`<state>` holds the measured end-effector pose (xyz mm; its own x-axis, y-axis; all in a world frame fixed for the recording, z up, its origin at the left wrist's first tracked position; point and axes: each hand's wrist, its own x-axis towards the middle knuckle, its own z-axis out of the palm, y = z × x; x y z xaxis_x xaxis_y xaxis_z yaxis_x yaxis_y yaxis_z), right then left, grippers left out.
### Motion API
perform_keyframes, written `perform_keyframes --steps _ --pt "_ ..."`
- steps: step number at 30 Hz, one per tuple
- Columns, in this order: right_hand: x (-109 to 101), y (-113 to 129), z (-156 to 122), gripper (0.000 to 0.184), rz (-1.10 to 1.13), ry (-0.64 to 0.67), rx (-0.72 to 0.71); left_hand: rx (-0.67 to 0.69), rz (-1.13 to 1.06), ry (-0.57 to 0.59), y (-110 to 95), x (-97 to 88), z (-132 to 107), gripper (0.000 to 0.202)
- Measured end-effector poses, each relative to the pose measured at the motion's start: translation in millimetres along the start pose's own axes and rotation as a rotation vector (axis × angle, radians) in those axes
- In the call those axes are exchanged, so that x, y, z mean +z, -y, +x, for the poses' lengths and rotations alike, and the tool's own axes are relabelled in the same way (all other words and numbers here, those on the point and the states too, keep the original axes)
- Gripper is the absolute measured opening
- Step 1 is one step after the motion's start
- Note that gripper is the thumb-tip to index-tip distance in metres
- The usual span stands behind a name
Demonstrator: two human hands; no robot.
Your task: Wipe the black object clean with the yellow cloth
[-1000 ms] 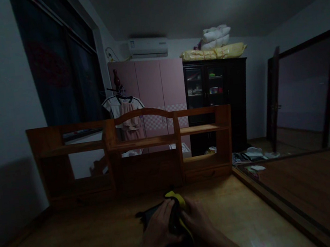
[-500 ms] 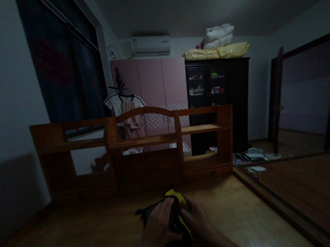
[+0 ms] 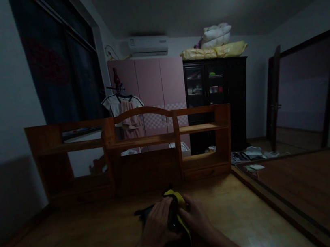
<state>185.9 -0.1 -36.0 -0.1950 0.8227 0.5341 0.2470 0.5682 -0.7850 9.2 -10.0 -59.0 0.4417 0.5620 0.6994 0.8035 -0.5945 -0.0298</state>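
Observation:
A black and yellow cloth item lies on the wooden desk in front of me; the dim light hides what it is exactly. My left hand rests on its black left side with the fingers curled onto the fabric. My right hand grips the yellow edge on the right side. Both hands meet near the middle of the item, close to the desk's near edge.
A wooden shelf unit stands across the back of the desk. A second dark wooden surface joins on the right. Behind are a pink wardrobe, a dark cabinet, hanging clothes and an open doorway.
Both hands stay on the black and yellow item with only slight finger shifts. The view has swayed a little sideways and back.

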Motion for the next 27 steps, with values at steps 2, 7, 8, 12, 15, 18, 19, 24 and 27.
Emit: perform_keyframes --steps 2,7,8,12,15,18,19,24,27 --pt "0.6 -2.5 0.0 0.02 -0.024 -0.004 -0.002 0.001 0.0 -0.004 0.5 1.4 -0.8 0.09" --pt "2.5 -12.4 0.3 0.023 -0.062 -0.003 0.002 -0.005 0.001 -0.014 1.1 2.9 -1.9 0.09" --pt "2.7 -14.1 0.4 0.023 -0.06 0.0 -0.002 -0.007 -0.001 -0.011 1.1 3.1 -1.8 0.09" --pt "2.4 -16.4 0.8 0.022 -0.066 -0.005 -0.005 -0.003 -0.005 0.001 1.7 4.1 -0.9 0.089" --pt "1.8 -14.5 0.8 0.022 -0.081 -0.013 0.005 0.001 0.002 -0.002 2.2 4.1 -0.9 0.088" --pt "2.2 -13.6 0.6 0.023 -0.043 -0.009 0.002 0.002 0.011 0.011 2.0 3.1 -1.7 0.089" --pt "2.6 -14.1 0.6 0.023 -0.02 0.0 -0.003 0.003 0.017 0.014 1.9 2.9 -2.0 0.089" --pt "4.5 -18.3 1.3 0.022 -0.029 0.003 -0.016 0.017 0.038 -0.017 2.3 4.5 -2.9 0.089" --pt "3.9 -16.7 1.3 0.018 -0.058 -0.004 -0.017 0.016 0.025 -0.026 2.6 4.9 -1.8 0.088"
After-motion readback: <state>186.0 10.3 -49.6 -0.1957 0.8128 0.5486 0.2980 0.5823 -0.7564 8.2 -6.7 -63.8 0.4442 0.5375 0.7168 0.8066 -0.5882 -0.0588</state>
